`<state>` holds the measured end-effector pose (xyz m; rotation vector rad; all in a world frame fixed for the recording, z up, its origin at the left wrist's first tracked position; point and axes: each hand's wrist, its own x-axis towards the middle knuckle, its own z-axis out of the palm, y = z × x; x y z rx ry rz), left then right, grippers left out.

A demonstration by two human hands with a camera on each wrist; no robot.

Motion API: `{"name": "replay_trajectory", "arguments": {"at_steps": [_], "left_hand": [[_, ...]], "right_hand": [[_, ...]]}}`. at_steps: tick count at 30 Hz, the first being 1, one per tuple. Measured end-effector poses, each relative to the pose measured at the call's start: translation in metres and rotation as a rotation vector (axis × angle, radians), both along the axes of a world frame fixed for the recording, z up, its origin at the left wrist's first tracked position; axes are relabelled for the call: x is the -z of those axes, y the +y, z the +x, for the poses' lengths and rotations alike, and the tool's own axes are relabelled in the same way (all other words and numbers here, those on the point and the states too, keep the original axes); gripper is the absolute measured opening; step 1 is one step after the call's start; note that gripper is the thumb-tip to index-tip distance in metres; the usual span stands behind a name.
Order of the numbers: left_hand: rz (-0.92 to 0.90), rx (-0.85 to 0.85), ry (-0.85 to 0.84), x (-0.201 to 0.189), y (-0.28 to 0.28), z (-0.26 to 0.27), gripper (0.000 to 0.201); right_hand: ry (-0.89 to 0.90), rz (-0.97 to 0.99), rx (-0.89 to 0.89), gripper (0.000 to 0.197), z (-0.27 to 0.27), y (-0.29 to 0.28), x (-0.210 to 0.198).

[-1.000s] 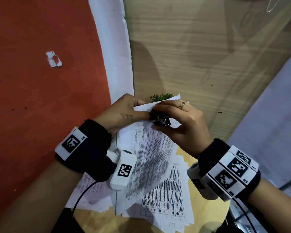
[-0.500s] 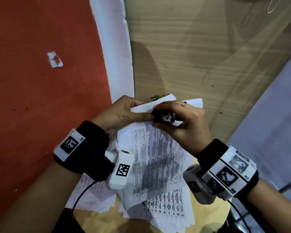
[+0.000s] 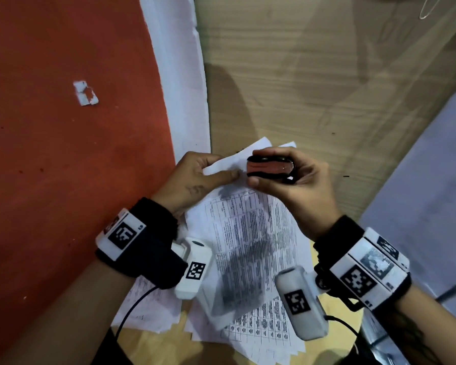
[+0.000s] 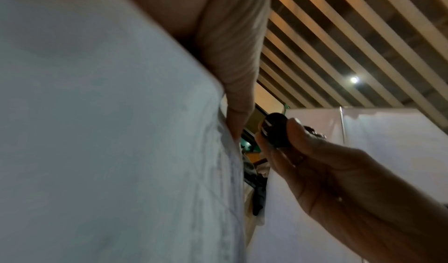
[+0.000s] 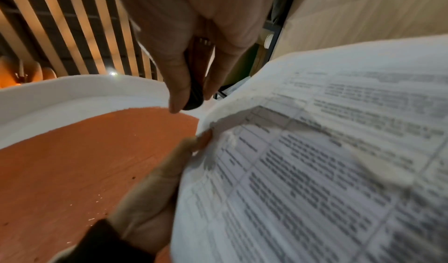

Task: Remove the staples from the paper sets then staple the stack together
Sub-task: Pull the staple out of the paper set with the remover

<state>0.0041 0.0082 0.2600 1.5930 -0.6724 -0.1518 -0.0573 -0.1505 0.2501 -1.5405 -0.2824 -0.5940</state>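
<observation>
Two hands: paper set (image 3: 250,233), staple remover (image 3: 270,167).

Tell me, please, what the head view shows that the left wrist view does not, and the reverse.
Only the head view shows the printed tables on the lifted paper set, the loose sheets lying under it, the red floor and the left hand pinching the set's top corner. Only the left wrist view shows the slatted ceiling and a lamp overhead, with the paper's blank underside up close. Both show the right hand gripping the small dark staple remover beside that corner.
</observation>
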Motion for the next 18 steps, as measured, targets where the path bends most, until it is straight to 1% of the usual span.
{"name": "replay_trajectory", "arguments": {"at_steps": [2,6,8,10,12,13,14,15,17,18], "left_hand": [[0.031,-0.070,-0.043,0.006,0.001,0.002,0.020],[0.120,-0.174,-0.157,0.015,0.008,0.014,0.015],[0.162,-0.204,-0.196,0.017,0.010,0.019,0.014],[0.200,-0.213,-0.241,0.016,0.011,0.022,0.013],[0.224,-0.190,-0.278,0.014,0.013,0.023,0.016],[0.234,-0.168,-0.280,0.012,0.014,0.023,0.016],[0.239,-0.142,-0.263,0.011,0.015,0.023,0.015],[0.234,-0.111,-0.224,0.008,0.017,0.023,0.010],[0.227,-0.045,-0.136,0.001,0.023,0.023,0.002],[0.244,-0.020,-0.118,-0.003,0.025,0.025,0.006]], "right_hand": [[-0.013,-0.066,0.076,0.034,0.001,-0.005,0.001],[0.032,-0.201,0.202,0.029,0.003,-0.015,0.019],[0.103,-0.338,0.291,0.025,0.002,-0.019,0.035],[0.217,-0.465,0.345,0.024,0.002,-0.023,0.047],[0.317,-0.566,0.352,0.029,0.003,-0.027,0.056],[0.349,-0.582,0.335,0.034,0.005,-0.029,0.058],[0.367,-0.537,0.297,0.037,0.006,-0.031,0.060],[0.387,-0.435,0.246,0.039,0.008,-0.035,0.061],[0.464,-0.176,0.132,0.036,0.011,-0.042,0.063],[0.510,-0.082,0.073,0.035,0.013,-0.046,0.064]]}}
